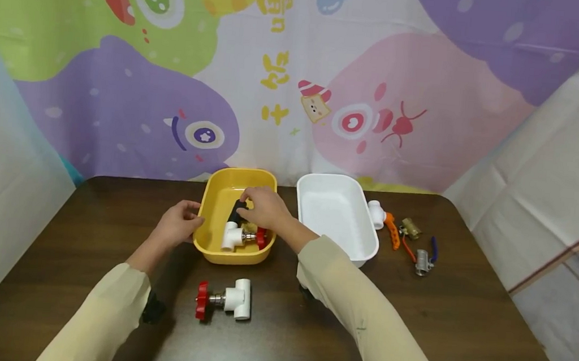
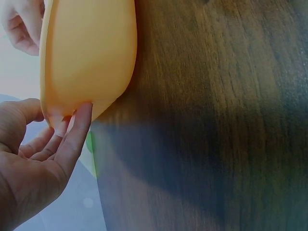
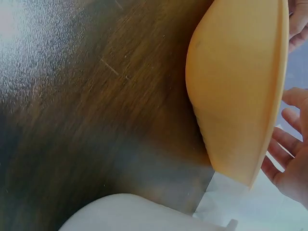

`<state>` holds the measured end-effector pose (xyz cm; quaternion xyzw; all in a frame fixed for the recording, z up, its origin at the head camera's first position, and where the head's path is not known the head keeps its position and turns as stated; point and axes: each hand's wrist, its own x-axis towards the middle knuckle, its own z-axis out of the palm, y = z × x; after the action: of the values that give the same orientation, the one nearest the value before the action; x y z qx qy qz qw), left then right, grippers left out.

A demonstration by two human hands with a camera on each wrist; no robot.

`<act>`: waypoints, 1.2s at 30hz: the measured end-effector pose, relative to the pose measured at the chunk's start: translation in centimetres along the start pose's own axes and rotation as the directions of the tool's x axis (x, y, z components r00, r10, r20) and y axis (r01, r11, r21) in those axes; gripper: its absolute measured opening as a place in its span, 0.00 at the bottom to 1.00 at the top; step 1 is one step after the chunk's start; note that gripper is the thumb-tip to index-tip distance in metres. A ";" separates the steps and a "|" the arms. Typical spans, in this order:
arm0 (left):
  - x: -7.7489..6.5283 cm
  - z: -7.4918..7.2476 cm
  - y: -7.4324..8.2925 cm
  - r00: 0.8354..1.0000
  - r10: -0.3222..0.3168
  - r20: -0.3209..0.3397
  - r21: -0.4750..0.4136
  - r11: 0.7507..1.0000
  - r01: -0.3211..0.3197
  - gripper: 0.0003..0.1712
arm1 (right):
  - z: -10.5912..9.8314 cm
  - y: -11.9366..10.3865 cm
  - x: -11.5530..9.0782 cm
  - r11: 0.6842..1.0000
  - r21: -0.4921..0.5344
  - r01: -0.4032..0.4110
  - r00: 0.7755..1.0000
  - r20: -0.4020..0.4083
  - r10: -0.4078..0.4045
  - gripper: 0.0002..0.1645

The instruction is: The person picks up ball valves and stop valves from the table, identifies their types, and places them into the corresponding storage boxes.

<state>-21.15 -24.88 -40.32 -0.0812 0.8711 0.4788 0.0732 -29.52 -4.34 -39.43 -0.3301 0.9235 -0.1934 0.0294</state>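
My left hand (image 1: 178,223) pinches the left rim of a yellow plastic tray (image 1: 232,259), thumb on the edge and fingers against the outer wall. Over the tray's right side reaches my right hand (image 1: 266,208), its thumb and index finger on either side of a black piece (image 1: 236,215) whose kind I cannot tell. Just below that piece in the tray lies a white pipe valve (image 1: 232,236) with a red knob (image 1: 261,238). Part of the contents is hidden by the right hand. The wrist views show the tray's outer wall (image 2: 91,53) but not its inside.
In front of the yellow tray, a second white valve with a red handwheel (image 1: 201,300) lies on the dark wooden table (image 1: 359,333). A white tray (image 1: 335,212) stands to the right. Beyond it are an orange-handled white valve (image 1: 376,214), a brass valve (image 1: 411,228) and a silver valve (image 1: 422,262).
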 end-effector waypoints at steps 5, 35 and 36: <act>0.1 0.0 -0.1 1.000 0.003 -0.002 0.012 1.000 -0.003 0.28 | -0.2 -0.1 -0.4 0.995 0.090 -0.031 0.999 -0.006 0.032 0.21; 0.1 0.1 0.0 1.000 0.000 -0.005 0.024 1.000 0.001 0.27 | -1.8 -1.5 -3.4 0.987 0.149 0.054 0.999 -0.004 -0.054 0.21; 0.1 0.1 0.0 1.000 -0.002 -0.004 0.023 1.000 0.002 0.27 | -1.8 -1.6 -3.5 0.987 0.147 0.067 0.998 -0.007 -0.067 0.21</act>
<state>-21.22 -24.84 -40.37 -0.0820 0.8767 0.4685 0.0727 -26.20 -2.65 -37.41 -0.3575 0.8951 -0.2625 0.0462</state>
